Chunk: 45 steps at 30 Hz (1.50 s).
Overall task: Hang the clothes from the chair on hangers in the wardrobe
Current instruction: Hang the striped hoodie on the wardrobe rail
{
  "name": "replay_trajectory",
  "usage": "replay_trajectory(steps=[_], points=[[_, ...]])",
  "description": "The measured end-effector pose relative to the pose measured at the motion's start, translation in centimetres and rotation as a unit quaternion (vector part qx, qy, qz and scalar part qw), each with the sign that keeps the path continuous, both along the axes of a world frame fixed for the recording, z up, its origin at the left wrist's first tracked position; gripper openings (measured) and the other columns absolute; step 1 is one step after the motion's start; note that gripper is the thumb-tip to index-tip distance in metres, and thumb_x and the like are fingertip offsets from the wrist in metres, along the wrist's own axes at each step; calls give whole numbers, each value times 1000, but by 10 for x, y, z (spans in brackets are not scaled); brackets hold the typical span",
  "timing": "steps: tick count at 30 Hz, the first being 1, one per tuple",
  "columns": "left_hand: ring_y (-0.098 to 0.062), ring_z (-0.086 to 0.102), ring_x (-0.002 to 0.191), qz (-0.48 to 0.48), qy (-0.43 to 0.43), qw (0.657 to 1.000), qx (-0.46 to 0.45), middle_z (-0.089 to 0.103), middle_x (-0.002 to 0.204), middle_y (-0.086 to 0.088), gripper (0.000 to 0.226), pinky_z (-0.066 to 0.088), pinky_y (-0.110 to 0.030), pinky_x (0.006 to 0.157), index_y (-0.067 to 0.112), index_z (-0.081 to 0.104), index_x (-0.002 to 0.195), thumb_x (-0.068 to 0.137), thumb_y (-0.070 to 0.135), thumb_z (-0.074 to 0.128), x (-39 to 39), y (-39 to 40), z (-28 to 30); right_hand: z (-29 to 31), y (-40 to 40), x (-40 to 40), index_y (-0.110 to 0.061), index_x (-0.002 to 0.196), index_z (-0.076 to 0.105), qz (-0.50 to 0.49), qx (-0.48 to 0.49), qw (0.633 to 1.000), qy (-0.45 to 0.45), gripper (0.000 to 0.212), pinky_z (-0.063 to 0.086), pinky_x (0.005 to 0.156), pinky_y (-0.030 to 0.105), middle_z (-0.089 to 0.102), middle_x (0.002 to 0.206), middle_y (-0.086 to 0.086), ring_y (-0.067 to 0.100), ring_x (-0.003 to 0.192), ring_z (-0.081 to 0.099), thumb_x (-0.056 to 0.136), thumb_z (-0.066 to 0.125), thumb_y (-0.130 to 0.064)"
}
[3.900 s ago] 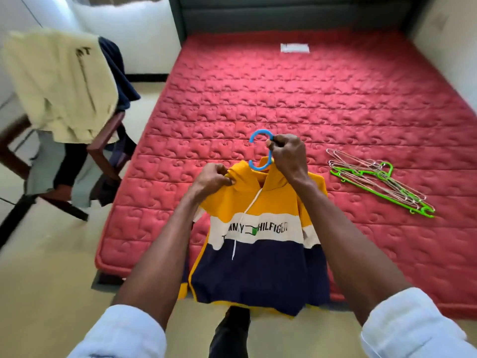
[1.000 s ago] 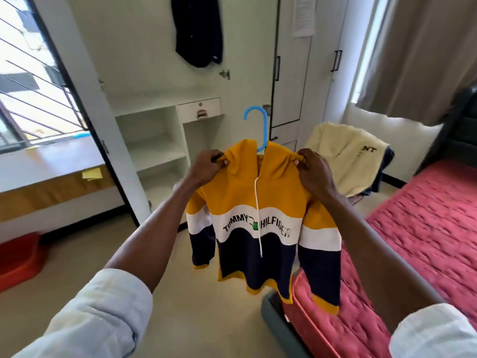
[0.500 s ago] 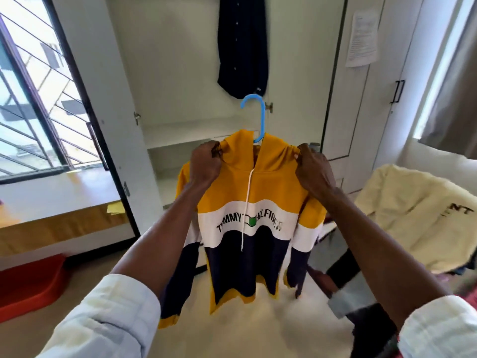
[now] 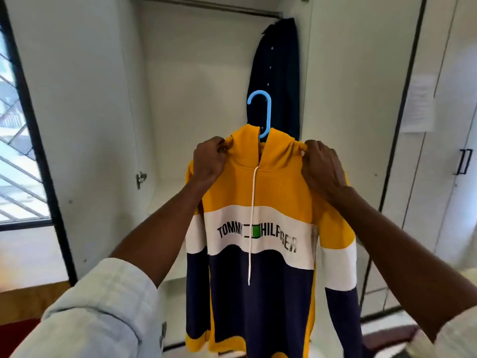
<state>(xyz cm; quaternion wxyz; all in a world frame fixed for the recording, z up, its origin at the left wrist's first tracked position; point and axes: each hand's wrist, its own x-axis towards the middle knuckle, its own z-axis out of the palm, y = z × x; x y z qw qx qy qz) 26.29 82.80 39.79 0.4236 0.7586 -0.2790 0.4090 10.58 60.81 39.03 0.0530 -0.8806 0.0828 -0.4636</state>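
A yellow, white and navy hoodie (image 4: 260,228), already threaded on a blue plastic hanger (image 4: 261,113), is held up in front of the open wardrobe (image 4: 196,99), its hook rising from the neck opening and free of any support. The person's left hand (image 4: 209,161) grips the garment's left shoulder, fingers curled round the fabric; the right hand (image 4: 321,165) pinches the right shoulder in the same way. The hanging rail (image 4: 206,6) runs across the top of the compartment, above and beyond the hook. A dark buttoned shirt (image 4: 277,78) hangs at the far right end of that rail. By these signs, one garment seems to be hung, this one is on its hanger but not yet on the rail, and lifting the hook over the rail remains. The chair is out of view, so how many clothes are left cannot be told.
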Motion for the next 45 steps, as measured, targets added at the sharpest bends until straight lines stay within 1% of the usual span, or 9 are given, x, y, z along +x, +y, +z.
replay_trajectory(steps=[5,9,12,18,24,27,35,38,45], points=[[-30,65,100,3,-6,998,-55,72,109,-14,24,43,-27,86,5,71,111,94,8,54,84,-27,64,68,-25,77,-1,129,51,16,-51,998,-28,59,39,98,44,56,124,22,37,110,54,95,21,-39],[-30,65,99,-1,-37,995,-88,72,107,-14,22,42,-27,82,5,72,108,92,8,57,150,-48,124,115,-52,145,-5,128,48,-42,-116,990,-66,54,46,75,40,62,112,22,37,88,61,98,27,-45],[-31,64,99,6,-48,994,-98,72,104,-15,19,36,-26,76,5,73,102,90,8,59,199,-62,169,155,-66,195,-8,138,39,-110,-177,976,-55,46,39,63,34,61,106,21,29,70,53,104,32,-39],[-38,59,107,3,-74,997,-6,66,115,-18,20,46,-42,85,6,61,110,95,17,54,302,-98,243,241,-81,292,-12,140,33,-190,-220,953,-81,42,37,60,32,60,102,16,22,66,48,105,29,-34],[-34,54,121,-81,-82,992,51,56,137,-13,44,42,-43,100,13,49,136,99,38,48,391,-143,269,299,-97,375,-8,137,39,-236,-219,940,-115,38,34,59,32,60,96,14,22,64,46,105,28,-26],[-33,47,131,-88,-90,987,97,47,147,-11,58,39,-51,107,14,39,145,99,48,44,424,-168,275,320,-106,415,-6,131,45,-252,-236,929,-137,34,34,61,34,63,103,17,30,75,58,105,29,-20],[-36,36,139,-40,-125,979,158,33,156,-15,71,34,-51,112,12,21,154,99,44,51,497,-223,307,357,-148,511,-3,110,58,-268,-240,913,-192,30,36,62,34,67,101,17,30,75,59,104,31,-14],[-36,34,141,-34,-130,977,163,30,158,-15,73,33,-46,112,12,18,155,98,42,54,524,-254,328,372,-174,550,-3,107,59,-266,-234,913,-203,29,36,62,35,67,99,16,25,68,48,104,31,-13],[-35,30,144,-56,-110,972,200,24,160,-16,81,28,-43,115,13,8,157,97,37,57,594,-329,349,401,-231,619,-5,104,59,-299,-225,904,-205,28,35,66,36,57,86,10,23,70,47,104,32,-13]])
